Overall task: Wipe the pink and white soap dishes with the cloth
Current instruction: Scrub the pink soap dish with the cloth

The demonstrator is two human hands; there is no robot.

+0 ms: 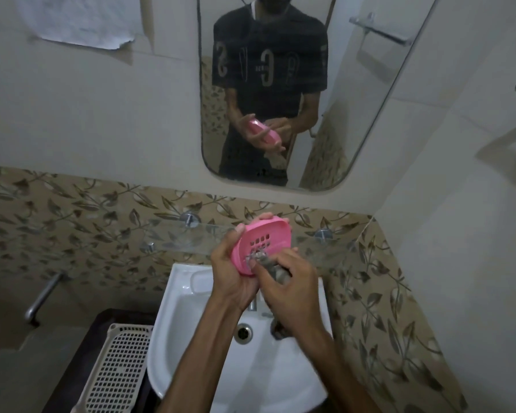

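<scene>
My left hand (231, 271) grips the pink soap dish (265, 234) by its rim and holds it tilted over the white sink (197, 338), its slotted inside facing me. My right hand (289, 283) pinches a bunched grey cloth (270, 265) and presses it against the lower inside of the pink dish. A white soap dish cannot be made out for sure; a pale rounded shape (198, 283) on the sink's back ledge is partly hidden by my left hand.
A glass shelf (167, 234) on metal pegs runs along the wall behind the dish. The mirror (370, 114) above reflects me and the dish. A perforated cream basket (116, 362) stands left of the sink. A metal bar (44, 296) juts out at the left.
</scene>
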